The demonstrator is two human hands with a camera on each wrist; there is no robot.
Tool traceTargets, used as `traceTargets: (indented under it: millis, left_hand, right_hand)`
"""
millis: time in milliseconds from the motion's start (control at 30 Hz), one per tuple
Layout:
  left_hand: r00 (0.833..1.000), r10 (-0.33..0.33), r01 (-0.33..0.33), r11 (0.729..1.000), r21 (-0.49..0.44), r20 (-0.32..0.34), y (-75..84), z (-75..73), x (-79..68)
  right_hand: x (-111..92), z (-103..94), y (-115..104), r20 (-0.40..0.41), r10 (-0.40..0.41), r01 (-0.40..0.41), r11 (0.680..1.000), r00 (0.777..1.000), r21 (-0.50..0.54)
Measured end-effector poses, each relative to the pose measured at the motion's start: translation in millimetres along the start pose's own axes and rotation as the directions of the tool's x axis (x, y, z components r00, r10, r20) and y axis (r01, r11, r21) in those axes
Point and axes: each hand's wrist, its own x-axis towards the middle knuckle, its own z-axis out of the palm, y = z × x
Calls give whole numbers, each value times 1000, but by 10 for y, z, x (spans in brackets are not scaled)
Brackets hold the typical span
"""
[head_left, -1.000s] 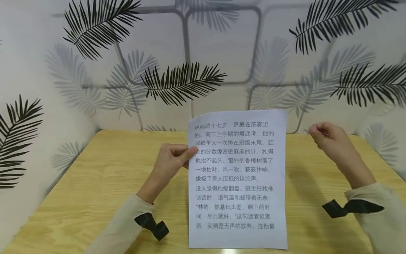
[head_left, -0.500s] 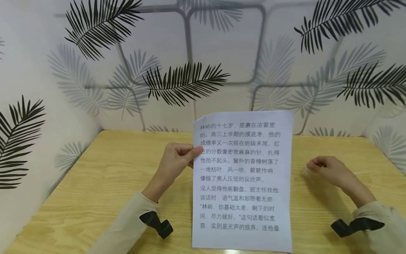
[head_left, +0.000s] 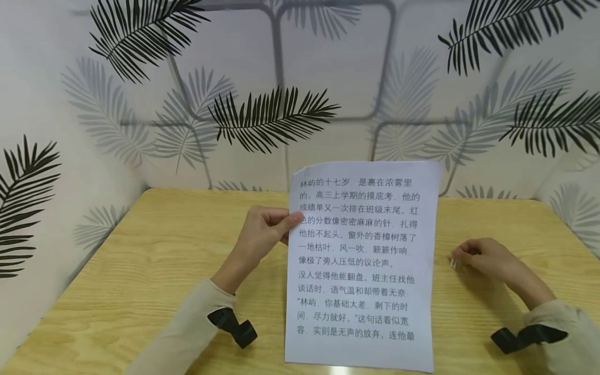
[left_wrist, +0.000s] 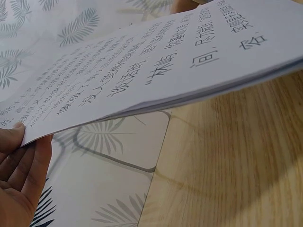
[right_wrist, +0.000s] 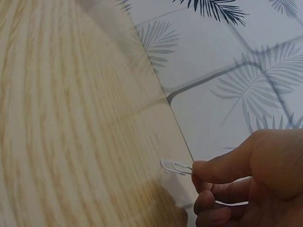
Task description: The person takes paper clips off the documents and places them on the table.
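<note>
A stack of printed paper sheets [head_left: 363,260] is held upright above the table, its text facing the camera. My left hand [head_left: 262,234] pinches the stack's left edge, thumb in front and fingers behind. In the left wrist view the sheets [left_wrist: 156,66] show several layered edges along the bottom. Right of the paper, my right hand [head_left: 492,263] is low over the table and pinches a small white paper clip [head_left: 453,263] between thumb and index finger. In the right wrist view the clip's looped end [right_wrist: 175,167] points away from the fingertips.
The light wooden table [head_left: 178,250] spans the lower view. Behind it rises a wall [head_left: 328,62] with printed leaves. A black wrist strap with a camera sits on each sleeve.
My right hand has come down from beside the paper's upper right to near the tabletop, and the paper clip has come into view. The paper appears slightly further right, still in my left hand.
</note>
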Motion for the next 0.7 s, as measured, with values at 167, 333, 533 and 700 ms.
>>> traceTargets:
  millis: [167,333,533,700]
  left_hand:
    - [1000,-7,7,1000,2,-4,-15,5,0]
    - [1000,-12,12,1000,3,-5,16,-1,-15]
    - [1000,-16,16,1000,1,-7,30,-5,-28]
    - [1000,-20,20,1000,-2,-5,20,13,-21]
  right_hand:
    - [-10,4,14,-33,-41,40,999,999,-24]
    - [2,-56,-75,-111,-61,58,998,992,-28]
    - [-57,-187,-349,-252,-110,122,992,962,35]
    - [-134,-320,-688,-429,-163,216,973,889,76]
